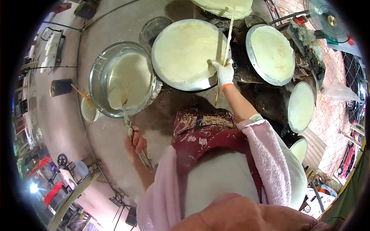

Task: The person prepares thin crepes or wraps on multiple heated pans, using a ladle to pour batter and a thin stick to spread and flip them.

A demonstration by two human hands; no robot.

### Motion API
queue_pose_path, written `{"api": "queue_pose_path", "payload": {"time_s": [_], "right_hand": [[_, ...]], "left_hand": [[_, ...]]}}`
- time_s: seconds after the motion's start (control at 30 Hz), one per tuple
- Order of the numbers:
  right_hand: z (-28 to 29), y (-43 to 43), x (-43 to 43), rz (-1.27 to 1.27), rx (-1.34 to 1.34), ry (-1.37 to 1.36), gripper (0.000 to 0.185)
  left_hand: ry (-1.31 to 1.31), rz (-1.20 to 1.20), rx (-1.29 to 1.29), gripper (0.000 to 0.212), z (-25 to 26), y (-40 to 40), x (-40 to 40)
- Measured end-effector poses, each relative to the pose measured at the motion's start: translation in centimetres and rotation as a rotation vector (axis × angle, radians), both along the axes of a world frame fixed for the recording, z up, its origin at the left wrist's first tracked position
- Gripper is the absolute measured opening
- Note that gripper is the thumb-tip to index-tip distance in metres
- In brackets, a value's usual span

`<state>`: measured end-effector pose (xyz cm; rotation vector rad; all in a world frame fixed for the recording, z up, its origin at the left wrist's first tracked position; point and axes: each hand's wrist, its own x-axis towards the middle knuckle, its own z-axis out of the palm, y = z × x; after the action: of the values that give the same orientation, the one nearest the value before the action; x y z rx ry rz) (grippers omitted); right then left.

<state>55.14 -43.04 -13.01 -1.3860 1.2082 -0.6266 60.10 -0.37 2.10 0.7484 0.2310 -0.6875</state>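
Note:
My bare left hand (136, 142) grips the handle of a long-handled ladle (126, 115), wrapped near its middle. Its lower end sinks into pale batter (134, 73) in a large stainless steel basin (99, 72), so the ladle's bowl is hidden. My right hand (225, 74), in a white knit glove with an orange cuff, is closed around a long thin stick (230, 31). That hand is over the near right edge of a round griddle (189, 85). A thin pale sheet of batter (185, 52) covers most of the griddle, and its edge lies by my gloved fingers.
Another coated griddle (273, 55) stands to the right, with further round griddles (301, 106) curving towards me. A stack of pale flatbreads (225, 7) lies beyond. Behind the basin is a dark bucket (156, 27); a white pail (89, 109) stands left. A fan (331, 20) is at upper right.

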Motion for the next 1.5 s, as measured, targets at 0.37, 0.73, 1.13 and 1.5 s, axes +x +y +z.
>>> {"api": "queue_pose_path", "payload": {"time_s": [0.37, 0.73, 1.13, 1.5], "right_hand": [[10.7, 3.0, 5.1, -0.003, 0.011, -0.307, 0.03], [18.7, -13.7, -2.5, 0.072, 0.08, -0.321, 0.042], [4.7, -32.7, -26.9, -0.066, 0.081, -0.135, 0.044], [5.8, -28.0, -28.0, -0.286, 0.022, -0.402, 0.046]], "left_hand": [[0.12, 0.038, -0.265, 0.025, -0.4, -2.1, 1.7], [0.074, -0.03, 0.052, 0.028, 0.2, -10.5, 1.0], [0.108, 0.121, 0.117, 0.021, 7.8, -30.8, -7.2], [0.205, -0.31, -0.12, 0.02, 5.0, -34.9, -5.5]]}}
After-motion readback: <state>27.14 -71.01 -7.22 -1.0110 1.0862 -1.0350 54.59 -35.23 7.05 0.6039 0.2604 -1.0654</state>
